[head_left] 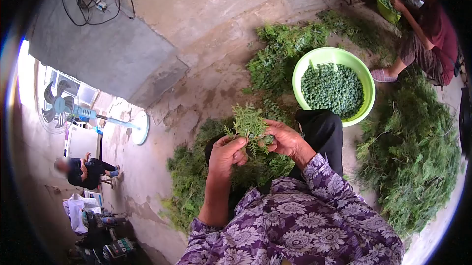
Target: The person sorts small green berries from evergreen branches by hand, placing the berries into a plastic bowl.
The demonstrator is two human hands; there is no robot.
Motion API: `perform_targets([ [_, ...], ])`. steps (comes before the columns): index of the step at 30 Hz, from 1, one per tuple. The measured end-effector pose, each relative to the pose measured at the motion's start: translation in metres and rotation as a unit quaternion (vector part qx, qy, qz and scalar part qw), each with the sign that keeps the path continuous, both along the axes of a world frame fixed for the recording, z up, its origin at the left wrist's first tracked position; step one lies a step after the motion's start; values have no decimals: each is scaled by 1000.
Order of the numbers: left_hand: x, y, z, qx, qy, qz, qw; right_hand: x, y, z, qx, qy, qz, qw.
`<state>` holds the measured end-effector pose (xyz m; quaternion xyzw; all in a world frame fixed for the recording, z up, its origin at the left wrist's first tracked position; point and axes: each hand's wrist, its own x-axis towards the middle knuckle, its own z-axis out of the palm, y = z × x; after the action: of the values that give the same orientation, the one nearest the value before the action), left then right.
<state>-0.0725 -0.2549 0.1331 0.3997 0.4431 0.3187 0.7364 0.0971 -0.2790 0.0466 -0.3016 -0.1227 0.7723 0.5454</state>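
The left hand [228, 152] pinches a small, feathery green sprig [248, 126] between thumb and fingers; the right hand [285, 139] closes on its 3 o'clock edge—seemingly at a round berry, though fingers hide the contact. At 2 o'clock, a round lime-green plastic basin [297, 84] holds blue-green berries [332, 90]—loose leafy green branches [413, 161] lie at 4 o'clock.

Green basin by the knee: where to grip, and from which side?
Grip the green basin by its rim at two opposite sides, coming from above: it is wide, round and loaded with berries, so a one-sided hold would likely tip it. The knee covers part of the near rim.
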Motion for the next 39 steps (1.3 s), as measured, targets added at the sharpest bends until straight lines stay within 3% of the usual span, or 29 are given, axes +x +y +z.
perform_targets([
  [2, -2, 1, -2, 1, -1, -1, 1000, -2, -1, 3, 88, 92, 57, 990],
  [9, -2, -2, -1, -12, 56, -14, 998, -2, 0, 10, 96, 82, 105, 986],
  [15, -1, 2, -2, -14, 53, -44, 998, -5, 0, 7, 67, 62, 86, 992],
  [17, -2, 1, -3, -11, 50, -41, 998, -14, 4, -7, 82, 134, 41, 987],
  [20, 0, 2, -7, -1, 66, -12, 998, -10, 5, -14, 109, 169, 57, 978],
  [23, 0, 0, -10, -20, 51, -35, 998, -15, -2, 2, 59, 199, 5, 978],
  [30, 3, 0, -5, -30, 70, -31, 997, -8, -6, 7, 110, 171, 43, 978],
  [33, 8, -3, -9, -31, 29, -30, 999, -12, -10, 26, 67, 178, -20, 982],
  [34, 9, -3, -10, -12, 60, -16, 998, -10, -7, 19, 93, 155, 27, 983],
  [39, 13, -5, -12, 8, 90, 19, 996, -12, -10, 21, 49, 140, -2, 989],
])
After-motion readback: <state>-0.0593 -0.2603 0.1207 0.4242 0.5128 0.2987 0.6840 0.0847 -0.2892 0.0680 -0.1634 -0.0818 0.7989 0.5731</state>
